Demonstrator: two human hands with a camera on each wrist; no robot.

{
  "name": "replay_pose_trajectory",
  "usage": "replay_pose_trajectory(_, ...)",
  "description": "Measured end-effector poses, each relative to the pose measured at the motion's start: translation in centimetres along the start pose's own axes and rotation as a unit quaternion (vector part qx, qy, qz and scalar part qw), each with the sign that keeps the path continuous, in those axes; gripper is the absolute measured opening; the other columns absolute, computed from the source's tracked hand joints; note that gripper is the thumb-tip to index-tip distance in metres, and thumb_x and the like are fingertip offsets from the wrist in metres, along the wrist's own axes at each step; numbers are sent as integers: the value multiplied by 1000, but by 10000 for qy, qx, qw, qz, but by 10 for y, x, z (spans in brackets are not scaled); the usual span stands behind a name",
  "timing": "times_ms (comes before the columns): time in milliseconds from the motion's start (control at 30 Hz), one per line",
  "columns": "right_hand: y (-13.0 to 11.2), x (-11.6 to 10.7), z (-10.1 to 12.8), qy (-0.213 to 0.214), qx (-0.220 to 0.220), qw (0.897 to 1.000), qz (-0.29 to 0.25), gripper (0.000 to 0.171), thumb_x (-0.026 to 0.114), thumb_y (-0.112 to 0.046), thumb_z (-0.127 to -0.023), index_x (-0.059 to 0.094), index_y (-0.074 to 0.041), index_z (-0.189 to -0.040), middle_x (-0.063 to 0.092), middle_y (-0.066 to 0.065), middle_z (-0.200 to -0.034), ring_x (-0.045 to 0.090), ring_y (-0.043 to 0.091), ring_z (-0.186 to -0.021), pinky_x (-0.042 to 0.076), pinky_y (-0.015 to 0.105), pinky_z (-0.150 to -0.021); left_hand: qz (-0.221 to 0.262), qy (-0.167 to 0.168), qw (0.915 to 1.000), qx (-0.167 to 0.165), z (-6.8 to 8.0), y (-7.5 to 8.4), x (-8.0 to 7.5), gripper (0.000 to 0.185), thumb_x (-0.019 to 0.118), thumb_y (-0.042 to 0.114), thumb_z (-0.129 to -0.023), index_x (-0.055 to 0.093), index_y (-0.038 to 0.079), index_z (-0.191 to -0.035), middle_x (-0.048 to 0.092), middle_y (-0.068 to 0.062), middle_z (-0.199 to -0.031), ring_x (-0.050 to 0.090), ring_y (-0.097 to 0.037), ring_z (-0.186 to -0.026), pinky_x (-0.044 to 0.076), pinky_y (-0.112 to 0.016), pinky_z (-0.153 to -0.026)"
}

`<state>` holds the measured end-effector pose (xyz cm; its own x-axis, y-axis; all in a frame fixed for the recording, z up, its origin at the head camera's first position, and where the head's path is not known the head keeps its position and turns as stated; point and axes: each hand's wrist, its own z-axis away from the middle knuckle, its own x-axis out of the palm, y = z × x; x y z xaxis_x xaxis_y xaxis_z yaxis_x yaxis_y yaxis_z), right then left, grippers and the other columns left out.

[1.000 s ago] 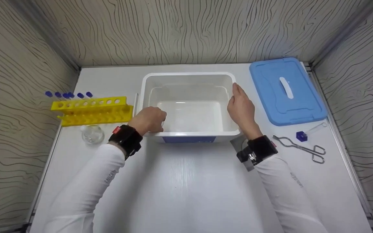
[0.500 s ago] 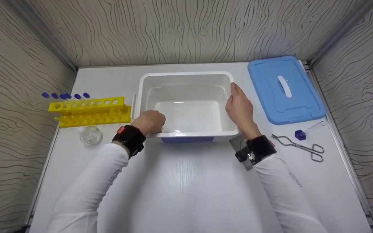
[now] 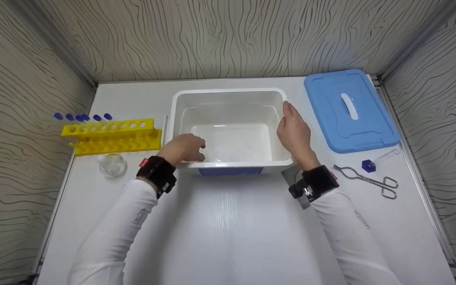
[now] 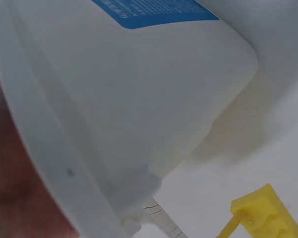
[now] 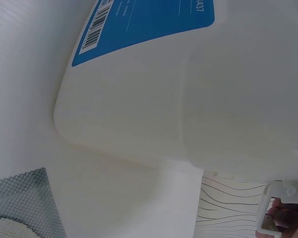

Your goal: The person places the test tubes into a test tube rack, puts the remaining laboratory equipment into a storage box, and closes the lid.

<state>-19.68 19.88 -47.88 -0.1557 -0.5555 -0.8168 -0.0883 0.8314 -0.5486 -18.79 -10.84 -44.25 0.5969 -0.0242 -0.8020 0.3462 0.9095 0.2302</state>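
A white plastic storage box (image 3: 228, 163), lidless, stands at the back middle of the table with a blue label on its front. My left hand (image 3: 184, 147) reaches over its front left corner, fingers bent down inside and parted from the thumb, with nothing visible between them. In the left wrist view part of that hand (image 4: 20, 183) shows behind the box's rim. My right hand (image 3: 294, 132) holds the box's right side at the rim. Through the box's white side handle (image 5: 263, 210), fingers show in the right wrist view.
Left of the box are a yellow test tube rack (image 3: 113, 136) with several blue-capped tubes and a small glass lamp-like vessel (image 3: 112, 165). At right lie a blue lid (image 3: 352, 113), metal tongs (image 3: 366, 180) and a blue-based glass cylinder (image 3: 369, 165). Wire gauze (image 5: 25, 191) lies under my right wrist.
My left hand, earlier curled inside the box's front left corner, has loosened its fingers and parted them from the thumb. My right hand stays on the box's right side.
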Motion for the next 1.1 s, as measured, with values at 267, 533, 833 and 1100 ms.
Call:
replay_pose_trajectory(267, 0, -1, 0, -16, 3, 10000, 8, 52, 38, -7, -101, 34, 5, -151, 40, 27, -153, 48, 42, -135, 49, 56, -100, 1047, 1606, 9802, 492, 8, -12, -8, 40, 58, 27, -98, 62, 6, -131, 69, -18, -123, 65, -34, -114, 51, -46, -101)
replay_pose_trajectory(533, 1, 0, 0, -37, 61, 10000, 17, 52, 39, -6, -100, 33, 5, -151, 40, 26, -154, 46, 42, -138, 48, 55, -103, 1977, 2804, 9389, 277, 34, -24, -18, 36, 57, 26, -100, 64, 8, -130, 69, -12, -125, 69, -28, -109, 55, -44, -97)
replay_pose_trajectory(833, 1, 2, -1, 32, -50, 9999, 85, 52, 38, -5, -99, 36, 6, -150, 42, 29, -151, 48, 44, -135, 49, 57, -100, 2625, 3957, 8798, -213, 71, -65, -7, 34, 57, 26, -101, 63, 8, -129, 67, -13, -129, 64, -28, -113, 53, -46, -102)
replay_pose_trajectory(1100, 1, 1, -2, -12, -25, 10000, 50, 51, 37, -5, -100, 35, 6, -150, 41, 28, -153, 47, 44, -135, 49, 57, -100, 2950, 4368, 8420, -1151, 97, -110, 17, 40, 51, 34, -103, 61, 9, -133, 63, -13, -134, 59, -31, -122, 48, -48, -107)
